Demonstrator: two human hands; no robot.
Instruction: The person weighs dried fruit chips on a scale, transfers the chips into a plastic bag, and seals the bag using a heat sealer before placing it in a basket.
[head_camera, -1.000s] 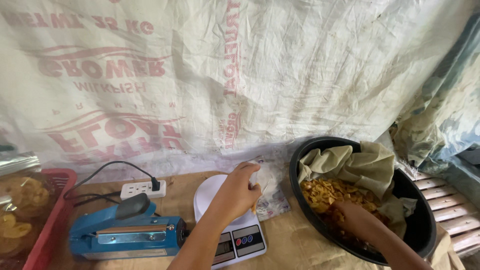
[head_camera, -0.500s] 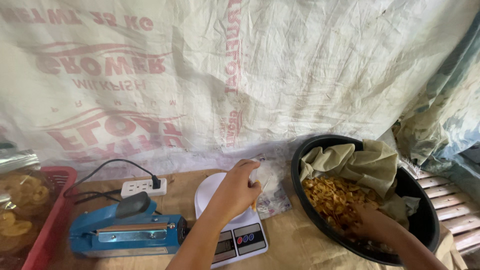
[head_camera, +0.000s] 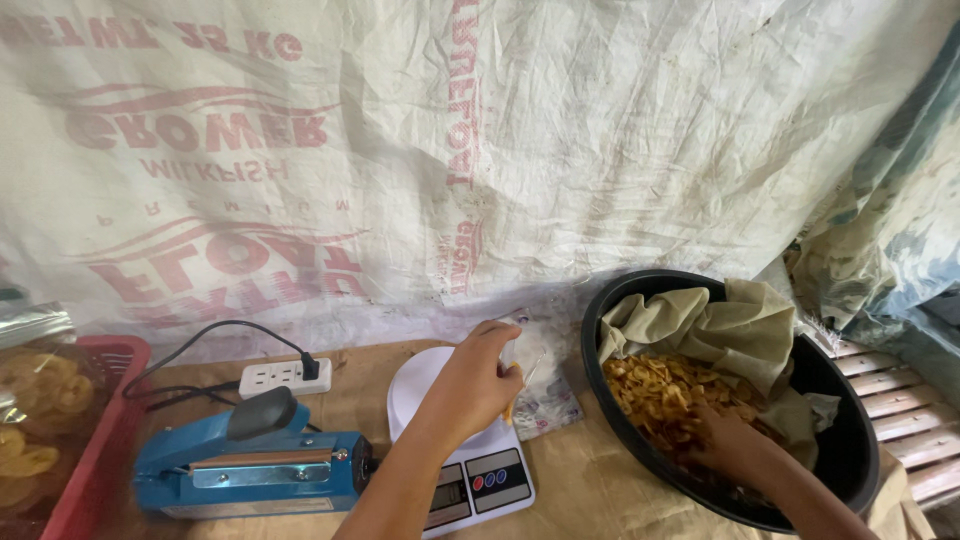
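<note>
My left hand (head_camera: 472, 382) is over the white kitchen scale (head_camera: 455, 440) and grips the top of a clear plastic bag (head_camera: 540, 375), which stands on the scale's round plate. My right hand (head_camera: 728, 445) is down in the big black basin (head_camera: 850, 420), closed among yellow fried chips (head_camera: 655, 385). A beige paper liner (head_camera: 710, 325) covers the back of the basin.
A blue heat sealer (head_camera: 250, 465) lies left of the scale, with a white power strip (head_camera: 275, 377) and black cable behind it. A red basket (head_camera: 95, 450) with bagged chips (head_camera: 35, 395) sits at far left. White woven sacking (head_camera: 480, 150) hangs behind.
My right hand has moved deeper and further back into the basin, into the chips. My left hand stays on the bag at the scale.
</note>
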